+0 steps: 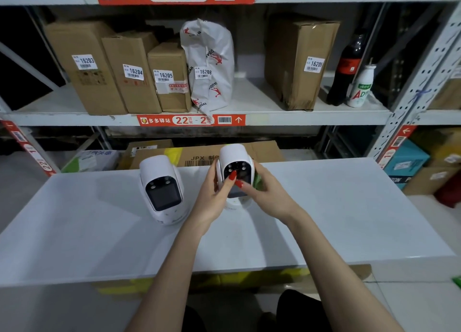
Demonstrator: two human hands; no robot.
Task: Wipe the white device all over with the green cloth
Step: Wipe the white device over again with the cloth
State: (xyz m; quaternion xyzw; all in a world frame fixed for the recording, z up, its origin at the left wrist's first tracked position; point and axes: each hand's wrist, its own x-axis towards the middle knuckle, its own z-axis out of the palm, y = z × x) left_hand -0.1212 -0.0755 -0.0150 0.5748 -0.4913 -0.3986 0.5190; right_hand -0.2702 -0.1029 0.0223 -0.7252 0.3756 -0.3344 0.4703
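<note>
Shelving with numbered parcels is seen behind the pale desk [324,219]. On it the white device [235,160] is gripped by the left hand [215,197]; the green cloth [259,182] is pinched against its side by the right hand [268,194]. Tipping is risked if it is pressed sideways; a 2nd device [162,189] stands near.

- A parcel pick-up station or small storeroom is indicated.
- Beyond the fingers [230,179], metal racking [421,82] is seen, marked with red shelf signs [190,120] bearing numbers, barcodes and arrows.
- On the shelf above and behind the fingers, cardboard boxes [84,64] and a white mailer bag [212,62] are lined up, each tagged with a numbered sticker.
- To the upper right of the fingers, two drink bottles [349,67] are stood.
- Below the fingers, a plain white table [324,219] is set.
</note>
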